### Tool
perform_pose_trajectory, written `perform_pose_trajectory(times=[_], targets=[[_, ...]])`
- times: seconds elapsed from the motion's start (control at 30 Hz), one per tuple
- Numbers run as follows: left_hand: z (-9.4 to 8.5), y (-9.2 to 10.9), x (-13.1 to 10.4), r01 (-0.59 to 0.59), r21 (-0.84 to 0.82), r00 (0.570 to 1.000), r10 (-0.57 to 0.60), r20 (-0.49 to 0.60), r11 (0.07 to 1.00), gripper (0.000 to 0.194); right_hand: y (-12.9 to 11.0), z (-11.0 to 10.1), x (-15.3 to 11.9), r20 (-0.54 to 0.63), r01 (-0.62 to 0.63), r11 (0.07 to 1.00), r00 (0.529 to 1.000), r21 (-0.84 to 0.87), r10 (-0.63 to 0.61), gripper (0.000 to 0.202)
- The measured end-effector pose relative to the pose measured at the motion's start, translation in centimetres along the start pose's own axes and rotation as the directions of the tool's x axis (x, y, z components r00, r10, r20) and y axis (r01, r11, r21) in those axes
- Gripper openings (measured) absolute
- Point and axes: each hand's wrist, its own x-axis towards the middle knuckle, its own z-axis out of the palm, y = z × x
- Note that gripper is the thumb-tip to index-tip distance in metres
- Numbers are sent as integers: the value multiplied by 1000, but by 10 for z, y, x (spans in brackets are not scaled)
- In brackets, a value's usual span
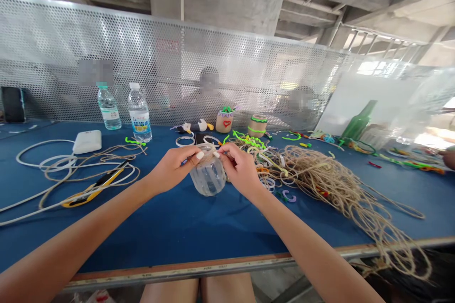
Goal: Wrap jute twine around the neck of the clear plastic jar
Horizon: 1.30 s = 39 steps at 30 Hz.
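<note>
A clear glass jar, slightly tilted, is between my two hands near the middle of the blue table. Some turns of brown twine lie around its neck. My left hand is closed at the left side of the neck, its thumb pressed on the twine. At the right side, my right hand pinches the twine, thumb and forefinger together. The fingertips behind the jar are partly hidden. A large tangled heap of twine lies to the right of my right hand.
Behind the jar stand two twine-wrapped jars. Two water bottles, a white charger with its cable, and a yellow utility knife are left. A green bottle lies right, before a perforated metal screen.
</note>
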Motion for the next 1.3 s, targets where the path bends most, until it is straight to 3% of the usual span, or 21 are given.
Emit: perform_pose_trajectory(times=[0.3,0.57,0.73,1.0,1.2,1.3], targets=[[3,-3,-2,78,-174,997,-73,37,982,27,0,0,0,4,-2,1000,1000,10,2,12],[2,-7,-2,99,-205,993,-83,84,974,28,2,0,0,-5,8,1000,1000,24,-8,11],[-1,-8,-3,53,-207,995,-34,93,977,25,5,0,0,-30,59,998,998,36,-58,12],[7,-8,-3,-27,-85,1000,26,-9,996,26,3,2,-2,-49,90,996,995,12,-89,13],[11,-10,-5,-239,206,967,251,-33,949,26,0,3,-5,-94,82,997,992,4,-81,14],[10,-15,-5,-306,271,947,321,-11,912,23,1,3,-5,-90,89,996,992,-11,-90,14]])
